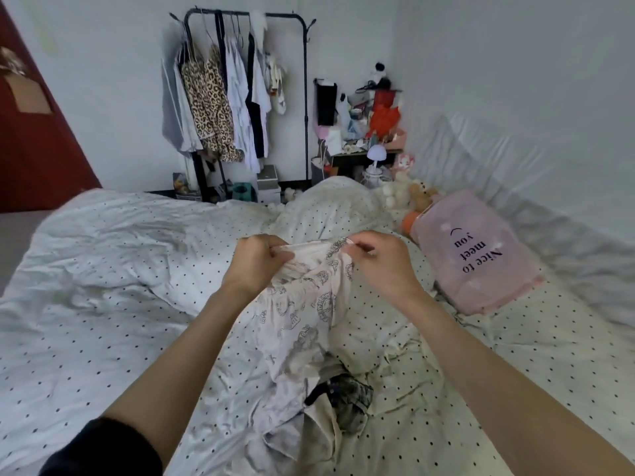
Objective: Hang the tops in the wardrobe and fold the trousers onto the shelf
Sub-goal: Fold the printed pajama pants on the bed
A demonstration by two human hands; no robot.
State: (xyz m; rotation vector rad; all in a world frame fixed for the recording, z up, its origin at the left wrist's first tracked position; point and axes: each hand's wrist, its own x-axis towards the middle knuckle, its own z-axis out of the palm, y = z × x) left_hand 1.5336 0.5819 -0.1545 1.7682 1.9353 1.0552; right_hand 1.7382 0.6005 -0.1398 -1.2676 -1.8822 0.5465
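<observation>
Both hands pinch the top edge of a pale printed garment (309,304) and hold it up above the bed: the left hand (256,266) has its fingers curled round the bunched edge on one side, and the right hand (381,262) nips the other side between thumb and fingertips. The cloth hangs down between the forearms and trails onto the polka-dot bedding (103,276), where its lower part lies crumpled beside a darker grey garment (347,400) in a heap. To the right, near the wall, rests a pink cushion (477,259) printed with words. Beyond the bed stands a black clothes rail (305,97) against the far wall, with tops (220,108) already hanging from it, a leopard-print one among them.
</observation>
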